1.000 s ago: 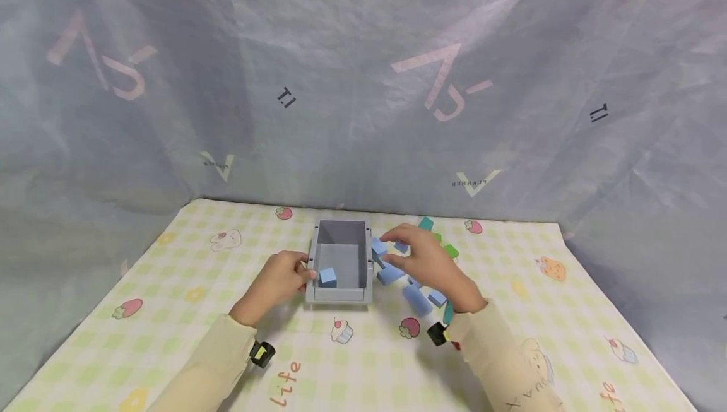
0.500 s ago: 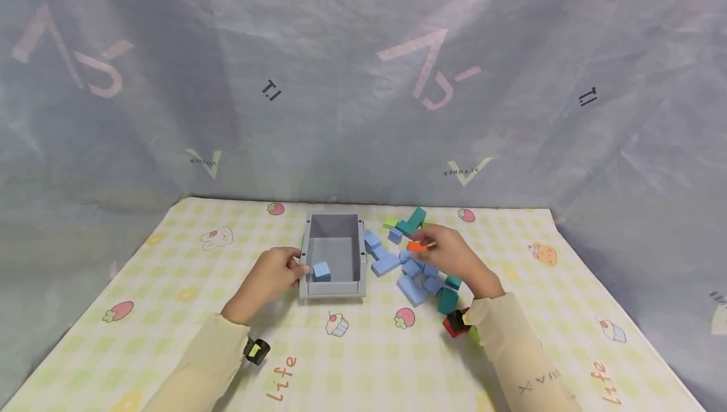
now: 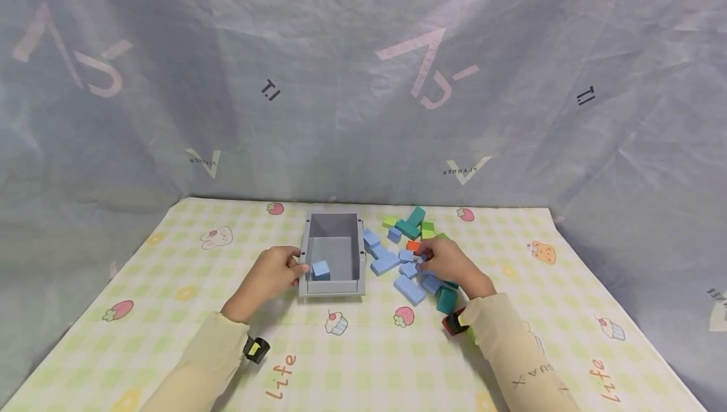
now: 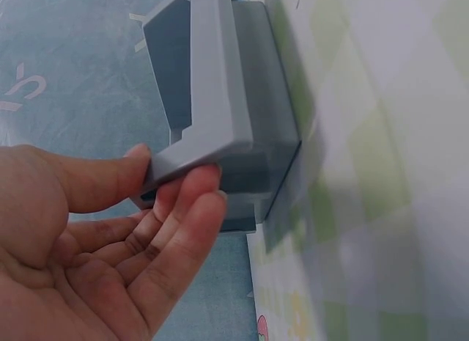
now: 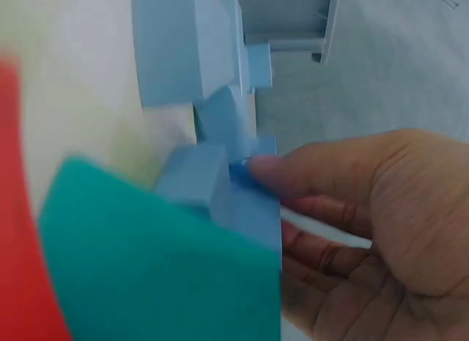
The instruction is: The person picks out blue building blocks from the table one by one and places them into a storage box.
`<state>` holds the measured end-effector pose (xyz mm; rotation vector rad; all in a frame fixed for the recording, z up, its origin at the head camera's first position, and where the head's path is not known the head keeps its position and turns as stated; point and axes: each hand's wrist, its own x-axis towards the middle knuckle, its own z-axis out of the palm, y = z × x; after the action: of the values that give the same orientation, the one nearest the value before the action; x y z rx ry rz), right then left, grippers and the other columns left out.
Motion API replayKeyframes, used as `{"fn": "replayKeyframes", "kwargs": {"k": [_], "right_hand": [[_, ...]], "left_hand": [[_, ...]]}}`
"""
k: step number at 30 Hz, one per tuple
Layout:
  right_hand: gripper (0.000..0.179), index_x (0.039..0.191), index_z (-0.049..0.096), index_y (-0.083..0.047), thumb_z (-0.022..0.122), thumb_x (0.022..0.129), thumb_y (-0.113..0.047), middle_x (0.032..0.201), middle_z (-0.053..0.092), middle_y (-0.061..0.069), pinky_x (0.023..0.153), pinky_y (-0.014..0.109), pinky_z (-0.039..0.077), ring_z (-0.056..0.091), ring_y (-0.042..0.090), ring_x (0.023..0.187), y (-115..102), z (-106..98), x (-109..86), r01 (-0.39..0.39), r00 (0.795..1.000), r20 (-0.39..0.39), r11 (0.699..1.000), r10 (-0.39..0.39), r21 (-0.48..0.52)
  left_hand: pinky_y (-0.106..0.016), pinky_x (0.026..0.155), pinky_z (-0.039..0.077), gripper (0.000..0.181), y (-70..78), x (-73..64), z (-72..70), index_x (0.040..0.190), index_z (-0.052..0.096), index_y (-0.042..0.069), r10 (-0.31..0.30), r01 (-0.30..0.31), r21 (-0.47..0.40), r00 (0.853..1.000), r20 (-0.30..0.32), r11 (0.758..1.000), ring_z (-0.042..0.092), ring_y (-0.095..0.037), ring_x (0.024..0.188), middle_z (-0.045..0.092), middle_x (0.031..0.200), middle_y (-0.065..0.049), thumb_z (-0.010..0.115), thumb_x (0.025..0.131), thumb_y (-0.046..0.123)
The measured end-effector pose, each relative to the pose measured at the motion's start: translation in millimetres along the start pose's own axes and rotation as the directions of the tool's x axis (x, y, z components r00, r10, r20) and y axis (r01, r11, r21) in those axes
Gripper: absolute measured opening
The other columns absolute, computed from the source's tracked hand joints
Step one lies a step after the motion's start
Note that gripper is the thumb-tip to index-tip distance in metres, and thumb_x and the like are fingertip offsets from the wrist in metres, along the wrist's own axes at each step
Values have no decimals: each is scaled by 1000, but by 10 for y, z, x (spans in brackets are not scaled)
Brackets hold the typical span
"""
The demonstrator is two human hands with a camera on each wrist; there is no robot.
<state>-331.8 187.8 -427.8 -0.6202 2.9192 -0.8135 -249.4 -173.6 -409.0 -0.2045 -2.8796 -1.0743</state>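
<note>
My left hand (image 3: 275,270) pinches the near left rim of a grey plastic bin (image 3: 334,288), with the thumb on top and fingers curled under the lip in the left wrist view. One light blue block (image 3: 320,270) lies inside, near the front wall. To the right, my right hand (image 3: 451,264) reaches down into a heap of blocks. Thumb and fingers close on a small darker blue block (image 5: 251,176) in the right wrist view; its far side is hidden. An orange block (image 3: 413,247) lies just beyond the fingertips, and light blue blocks (image 3: 385,264) surround them.
Teal blocks (image 3: 407,229) and green blocks (image 3: 428,229) lie at the back of the heap. Another teal block (image 3: 447,300) and a red block (image 3: 452,325) sit under the right wrist. A grey curtain (image 3: 335,115) hangs behind the checked tablecloth (image 3: 341,368).
My right hand has moved from beside the bin's right wall rightward to the heap, then lower past the orange block onto a blue one. The left hand keeps its hold on the rim.
</note>
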Motion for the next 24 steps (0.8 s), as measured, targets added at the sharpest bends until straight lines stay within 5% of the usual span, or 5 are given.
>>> {"fn": "replayKeyframes", "kwargs": {"k": [24], "right_hand": [[15,99,72,-10,77,85,-10,93,67,1,74,35,51,56,16,77,-22,-8,-12,-54,998,14,998,54,-14]], "left_hand": [[-30,59,44,43,-8,6,10,129,59,-10,-1,1,-24,1000,10,1000,58,-11,56,62,66,0,70,93,11]]}}
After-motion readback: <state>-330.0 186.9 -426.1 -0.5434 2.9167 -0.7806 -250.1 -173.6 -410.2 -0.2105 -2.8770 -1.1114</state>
